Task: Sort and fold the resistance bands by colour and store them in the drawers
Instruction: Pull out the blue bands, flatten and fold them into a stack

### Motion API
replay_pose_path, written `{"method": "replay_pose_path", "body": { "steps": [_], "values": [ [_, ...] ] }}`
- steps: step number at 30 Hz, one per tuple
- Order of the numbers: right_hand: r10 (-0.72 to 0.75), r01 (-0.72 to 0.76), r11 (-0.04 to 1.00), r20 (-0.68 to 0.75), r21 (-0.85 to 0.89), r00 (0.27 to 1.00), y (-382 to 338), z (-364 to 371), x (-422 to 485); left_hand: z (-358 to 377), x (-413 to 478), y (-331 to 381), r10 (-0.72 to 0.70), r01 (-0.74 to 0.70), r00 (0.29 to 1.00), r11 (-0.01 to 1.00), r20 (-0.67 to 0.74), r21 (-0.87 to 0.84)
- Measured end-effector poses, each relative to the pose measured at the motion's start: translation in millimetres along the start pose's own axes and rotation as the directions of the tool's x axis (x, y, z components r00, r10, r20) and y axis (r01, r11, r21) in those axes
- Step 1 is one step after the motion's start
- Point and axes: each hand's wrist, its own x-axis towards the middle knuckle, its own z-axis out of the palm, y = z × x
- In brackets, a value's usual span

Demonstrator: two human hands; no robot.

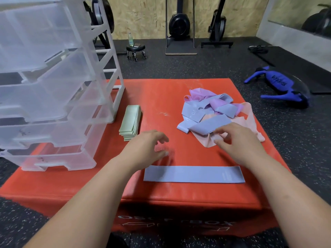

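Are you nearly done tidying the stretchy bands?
Not nearly. Done: green bands folded in a stack beside the drawers. In hand: one blue band laid flat, right hand at the pile. Left: sorting the tangled blue, purple and pink pile, and putting everything in the drawers.

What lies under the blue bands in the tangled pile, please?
A pale pink band lies under the blue bands; lilac bands weave between. Anything deeper is covered.
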Motion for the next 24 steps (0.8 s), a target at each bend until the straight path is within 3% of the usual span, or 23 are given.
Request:
{"method": "replay_pose_path", "body": {
  "steps": [5,10,16,20,24],
  "values": [
    [0.015,-0.016,0.999,-0.043,-0.033,0.999,-6.2,23.6,33.9,14.4,21.5,4.7,-0.01,0.01,1.0,1.0,-0.018,0.008],
    [-0.006,-0.019,0.978,-0.12,-0.206,0.993,-12.7,45.8,64.3,27.2,38.2,4.8,-0.036,0.037,0.997,0.999,-0.073,0.018],
    [0.051,-0.055,0.932,-0.021,-0.358,0.998,-1.5,72.7,88.1,35.0,52.7,5.8,-0.064,0.062,0.995,0.998,-0.075,-0.025],
    [-0.004,-0.033,0.948,-0.116,-0.316,0.993,-4.7,65.0,95.0,36.0,56.5,4.0,-0.078,0.076,0.995,0.996,-0.066,-0.039],
    [-0.009,-0.013,0.995,-0.22,-0.1,0.975,-11.3,45.4,90.2,31.6,59.2,8.0,-0.078,0.068,0.991,0.993,-0.106,-0.092]
  ]
}}
